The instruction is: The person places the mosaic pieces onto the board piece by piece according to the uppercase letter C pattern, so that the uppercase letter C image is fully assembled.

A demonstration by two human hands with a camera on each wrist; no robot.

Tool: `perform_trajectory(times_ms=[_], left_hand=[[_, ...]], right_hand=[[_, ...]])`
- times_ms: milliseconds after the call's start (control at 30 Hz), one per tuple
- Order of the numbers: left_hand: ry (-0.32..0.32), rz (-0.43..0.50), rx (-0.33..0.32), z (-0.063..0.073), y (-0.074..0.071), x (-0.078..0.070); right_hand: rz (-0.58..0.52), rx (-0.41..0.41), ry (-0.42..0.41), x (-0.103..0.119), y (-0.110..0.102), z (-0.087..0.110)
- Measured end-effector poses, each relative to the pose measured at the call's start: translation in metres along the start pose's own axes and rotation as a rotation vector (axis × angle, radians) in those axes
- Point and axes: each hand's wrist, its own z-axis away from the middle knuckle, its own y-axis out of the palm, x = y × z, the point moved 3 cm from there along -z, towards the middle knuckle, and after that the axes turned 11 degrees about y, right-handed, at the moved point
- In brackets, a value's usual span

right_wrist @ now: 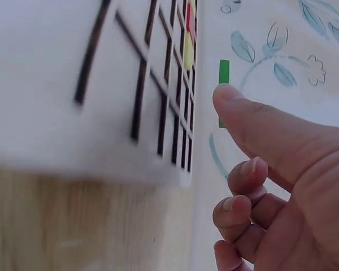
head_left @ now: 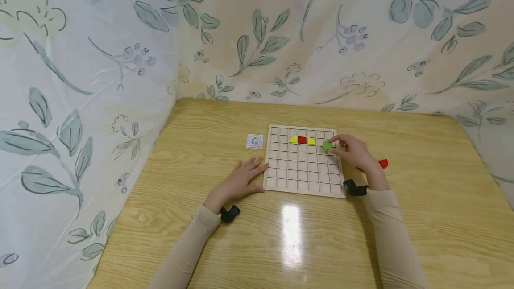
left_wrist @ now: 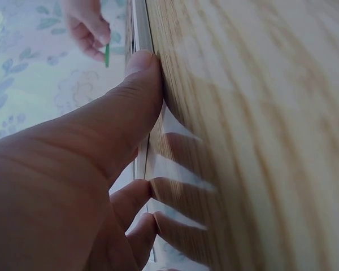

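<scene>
My right hand (head_left: 351,150) pinches a green square tile (head_left: 327,145) between thumb and finger, above the right side of a wooden grid board (head_left: 297,193). In the right wrist view the green tile (right_wrist: 224,72) shows edge-on, apart from the board. Set in one of the board's upper rows are a red square tile (head_left: 302,140) and, on either side of it, a yellow curved tile (head_left: 293,139) and another yellow curved tile (head_left: 311,141). My left hand (head_left: 238,180) lies with fingers spread on the table, its fingertips and thumb touching the board's left edge.
A small printed pattern card (head_left: 254,141) lies left of the board. Red pieces (head_left: 383,163) lie on the wooden table (head_left: 192,137) by my right wrist, partly hidden by it. Flowered cloth (head_left: 281,48) stands behind and to the left of the table.
</scene>
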Motion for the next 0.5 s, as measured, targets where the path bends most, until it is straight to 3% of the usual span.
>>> perform_trajectory(times_ms=[500], left_hand=[[0.003, -0.001, 0.005, 0.001, -0.001, 0.000]], right_hand=[[-0.034, 0.060, -0.024, 0.031, 0.024, -0.016]])
